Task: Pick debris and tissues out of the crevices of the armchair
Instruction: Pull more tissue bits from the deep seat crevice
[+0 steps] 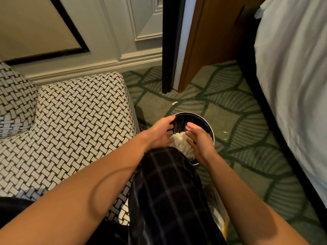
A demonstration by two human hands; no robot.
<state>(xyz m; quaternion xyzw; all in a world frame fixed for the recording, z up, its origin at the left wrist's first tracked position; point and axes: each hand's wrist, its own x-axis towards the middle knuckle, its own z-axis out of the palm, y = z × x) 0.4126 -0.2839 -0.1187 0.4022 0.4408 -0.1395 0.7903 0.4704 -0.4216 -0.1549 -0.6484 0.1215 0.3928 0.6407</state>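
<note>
two hands hover over the bin (196, 121), left hand (160, 134) fingers loosely spread at the rim, right hand (200, 145) fingers straight, together, nothing held. tissues (182, 145) lie heaped inside. risk: a careless brush flicks scraps onto the carpet (221, 119), joining bits (174, 103) there. the wad's crumpled, no clear long axis.

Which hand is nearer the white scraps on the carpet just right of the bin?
Right. The right hand is over the right side of the bin, with the scraps just beyond that rim. The left hand is over the left rim, across the opening from them.
</note>
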